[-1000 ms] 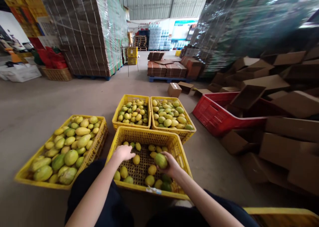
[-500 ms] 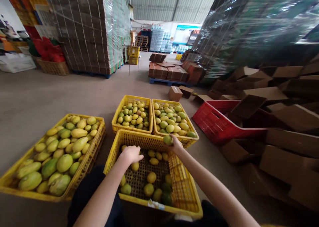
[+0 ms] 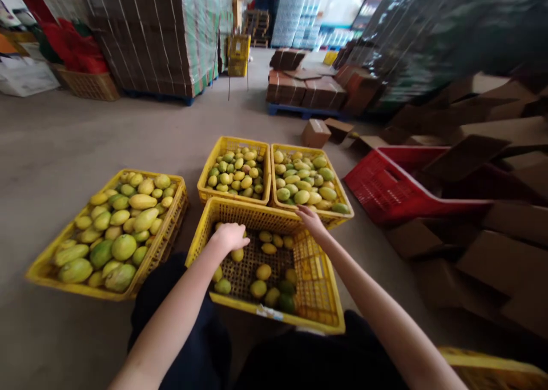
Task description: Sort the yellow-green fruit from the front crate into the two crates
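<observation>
My left hand (image 3: pixel 230 237) hangs over the left side of the near yellow crate (image 3: pixel 268 205), its fingers curled. What it holds, if anything, is hidden; a yellow fruit (image 3: pixel 237 255) shows just below it. Several oval yellow-green fruits, papaya-like in shape, lie scattered on this crate's slatted bottom. My right hand (image 3: pixel 312 221) is at the front rim of the back right crate (image 3: pixel 349 198), fingers stretched forward and no fruit visible in it. That crate and the back left crate (image 3: pixel 200 191) hold many such fruits.
At left, a stacked yellow crate (image 3: pixel 182 204) is heaped with larger fruits. A red crate (image 3: pixel 385 190) with cardboard stands at right, beside loose open cartons (image 3: pixel 492 247). Farther back are flattened cartons (image 3: pixel 286 90) on a blue pallet and tall wrapped stacks (image 3: pixel 145 36).
The green fruit in my right hand is no longer seen there, and the fingers have straightened at the back right crate. My left hand stays curled over the near crate. The view has tilted down.
</observation>
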The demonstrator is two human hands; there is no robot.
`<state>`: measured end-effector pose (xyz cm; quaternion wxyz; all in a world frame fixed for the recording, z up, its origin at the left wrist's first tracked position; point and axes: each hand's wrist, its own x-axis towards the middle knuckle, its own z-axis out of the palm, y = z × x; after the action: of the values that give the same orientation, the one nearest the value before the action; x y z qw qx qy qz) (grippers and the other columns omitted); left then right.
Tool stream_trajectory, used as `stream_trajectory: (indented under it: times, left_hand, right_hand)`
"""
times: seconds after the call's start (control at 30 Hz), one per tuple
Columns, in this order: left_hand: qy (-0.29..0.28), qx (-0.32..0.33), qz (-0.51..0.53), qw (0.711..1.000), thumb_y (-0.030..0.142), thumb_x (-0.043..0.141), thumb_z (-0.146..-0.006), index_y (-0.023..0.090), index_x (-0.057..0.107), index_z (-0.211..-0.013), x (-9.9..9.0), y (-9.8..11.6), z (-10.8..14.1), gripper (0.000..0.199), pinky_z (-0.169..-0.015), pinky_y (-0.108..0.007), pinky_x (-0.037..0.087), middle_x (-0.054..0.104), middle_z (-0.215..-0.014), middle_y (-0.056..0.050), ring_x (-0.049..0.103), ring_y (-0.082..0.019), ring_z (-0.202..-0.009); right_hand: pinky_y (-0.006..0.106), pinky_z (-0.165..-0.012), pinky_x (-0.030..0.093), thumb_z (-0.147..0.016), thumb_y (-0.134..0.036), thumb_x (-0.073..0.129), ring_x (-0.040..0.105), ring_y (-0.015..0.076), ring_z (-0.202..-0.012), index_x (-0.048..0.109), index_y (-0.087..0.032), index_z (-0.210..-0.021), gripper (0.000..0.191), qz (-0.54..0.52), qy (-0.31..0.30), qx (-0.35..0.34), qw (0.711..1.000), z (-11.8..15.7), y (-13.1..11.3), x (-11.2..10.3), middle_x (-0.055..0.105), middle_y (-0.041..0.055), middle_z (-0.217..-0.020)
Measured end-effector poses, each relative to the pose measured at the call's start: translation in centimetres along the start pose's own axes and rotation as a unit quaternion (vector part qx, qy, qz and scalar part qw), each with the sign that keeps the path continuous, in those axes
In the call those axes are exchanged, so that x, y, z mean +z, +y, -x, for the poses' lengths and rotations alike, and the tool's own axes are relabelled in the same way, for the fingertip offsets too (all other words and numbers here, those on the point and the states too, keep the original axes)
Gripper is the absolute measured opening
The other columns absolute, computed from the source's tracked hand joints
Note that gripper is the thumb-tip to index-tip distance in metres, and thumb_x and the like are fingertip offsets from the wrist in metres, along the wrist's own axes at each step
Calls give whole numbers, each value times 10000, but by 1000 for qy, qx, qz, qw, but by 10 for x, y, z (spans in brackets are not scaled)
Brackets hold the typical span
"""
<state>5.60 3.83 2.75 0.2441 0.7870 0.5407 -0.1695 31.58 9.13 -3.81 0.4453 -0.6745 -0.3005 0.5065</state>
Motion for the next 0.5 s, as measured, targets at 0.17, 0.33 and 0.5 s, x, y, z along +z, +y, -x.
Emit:
stream_trajectory:
  times: [0.17, 0.33, 0.5]
  left_hand:
    - [-32, 5, -17, 999, 406, 444, -934, 104, 581, -1282, 18, -3, -11, 481, -967, -436, 463, 613, -1298, -223, 601, -349, -1178]
    - [-104, 39, 14, 994, 316, 549, -883, 192, 620, -1256, 62, -21, -33, 399, -952, -312, 472, 673, -1251, -98, 637, -247, -1128]
    - [-135, 0, 98, 986, 199, 693, -774, 196, 732, -975, 131, -29, -55, 204, -920, -260, 489, 745, -1029, -19, 672, -197, -997]
  right_hand:
    - [198, -642, 539, -725, -166, 707, 628, 166, -913, 731, -195, -891, 170, -27, -41, -42, 998, 52, 6, -22, 694, 47, -1026]
    - [235, -671, 574, -746, -202, 668, 654, 157, -853, 733, -192, -850, 123, -94, -95, -58, 989, 98, 6, -24, 695, 51, -944]
    - [247, -667, 555, -744, -201, 664, 637, 155, -819, 719, -179, -805, 85, -86, -134, -47, 986, 112, 14, -19, 686, 44, -881]
